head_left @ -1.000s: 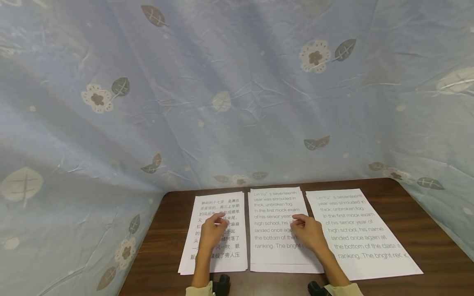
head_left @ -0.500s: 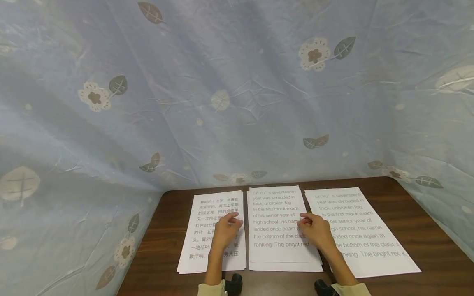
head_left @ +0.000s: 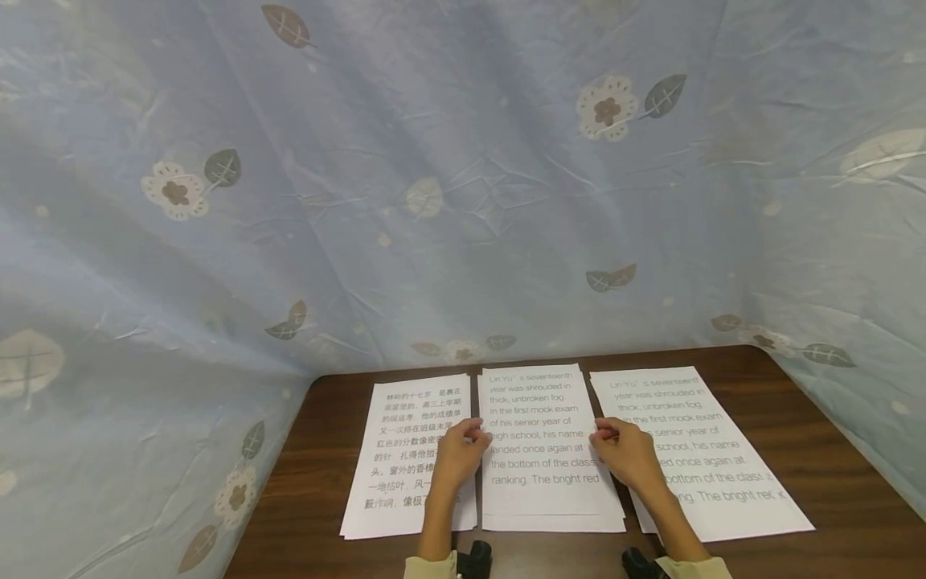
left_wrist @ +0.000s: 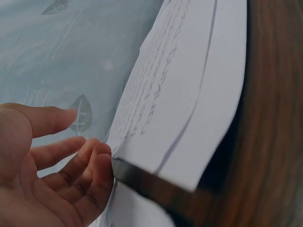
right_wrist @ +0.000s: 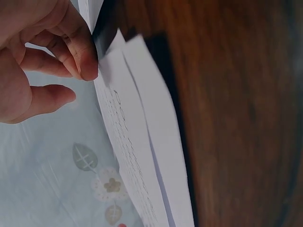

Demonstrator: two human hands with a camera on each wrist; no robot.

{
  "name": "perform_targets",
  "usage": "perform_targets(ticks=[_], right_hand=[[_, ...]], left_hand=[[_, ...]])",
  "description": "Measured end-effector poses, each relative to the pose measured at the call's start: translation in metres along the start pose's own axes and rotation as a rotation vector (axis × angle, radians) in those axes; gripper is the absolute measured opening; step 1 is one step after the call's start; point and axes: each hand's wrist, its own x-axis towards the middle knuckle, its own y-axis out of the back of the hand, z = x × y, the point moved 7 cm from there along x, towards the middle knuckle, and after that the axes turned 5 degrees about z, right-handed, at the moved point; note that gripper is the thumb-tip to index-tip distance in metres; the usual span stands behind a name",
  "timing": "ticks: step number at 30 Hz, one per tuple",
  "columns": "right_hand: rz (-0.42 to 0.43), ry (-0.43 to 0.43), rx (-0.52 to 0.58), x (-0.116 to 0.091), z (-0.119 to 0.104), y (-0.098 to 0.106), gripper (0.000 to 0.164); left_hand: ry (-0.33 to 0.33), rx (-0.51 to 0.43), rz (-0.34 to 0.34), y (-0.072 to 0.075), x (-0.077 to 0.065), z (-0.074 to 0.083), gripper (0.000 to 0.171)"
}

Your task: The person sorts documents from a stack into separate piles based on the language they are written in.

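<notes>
A middle stack of printed white paper [head_left: 542,503] with English text lies on the table. My left hand [head_left: 460,455] is at its left edge, and my right hand [head_left: 629,454] at its right edge. In the left wrist view the thumb stands apart from the loosely bent fingers [left_wrist: 97,184], which come right up to the paper's edge; nothing is between them. Likewise, the right wrist view shows a gap between thumb and fingers [right_wrist: 85,61], with the fingertips close by the sheets [right_wrist: 137,94]. Lower sheets stick out slightly from under the top one.
To the left lies a stack with Chinese text [head_left: 391,515], partly covered by my left forearm. Another English-text stack [head_left: 731,519] lies slanted at the right, partly behind my right hand. The brown wooden table [head_left: 289,515] backs onto a blue patterned curtain [head_left: 506,265].
Both hands have moved right, the left one from over the Chinese text to the middle stack's left edge, the right one from over the middle stack to its right edge. The stacks stay in place.
</notes>
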Motion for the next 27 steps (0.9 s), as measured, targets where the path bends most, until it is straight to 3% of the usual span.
perform_targets(ticks=[14, 27], right_hand=[[0.012, -0.008, -0.061, 0.002, 0.007, 0.006, 0.039], [-0.008, 0.007, -0.09, 0.004, 0.01, 0.002, 0.034]], left_hand=[[-0.01, 0.053, 0.048, -0.003, 0.001, -0.003, 0.043], [-0.004, 0.12, 0.039, -0.007, 0.005, -0.007, 0.042]])
